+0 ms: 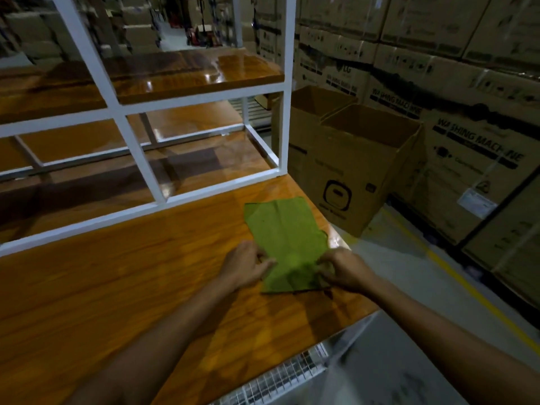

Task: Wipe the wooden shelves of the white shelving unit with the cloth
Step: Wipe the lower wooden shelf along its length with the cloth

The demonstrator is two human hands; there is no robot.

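- The green cloth lies flat on the wooden tabletop, close to its right-hand edge and in front of the white shelving unit's frame. I judge it is spread there so it can be folded into a pad before any wiping.
- My left hand pinches the cloth's near left edge, fingers closed on the fabric.
- My right hand is clamped on the near right corner, where the cloth bunches up a little. Holding both near corners looks like the setup for lifting or folding the cloth away from me.
- The far end of the cloth rests loose on the table, apart from the frame's bottom rail.
- The wooden shelves sit bare and glossy inside the frame, one above and one lower; I would say wiping has not yet begun.
- To the right stand open cardboard boxes on the floor, with stacked washing machine cartons behind them, clear of my reach.
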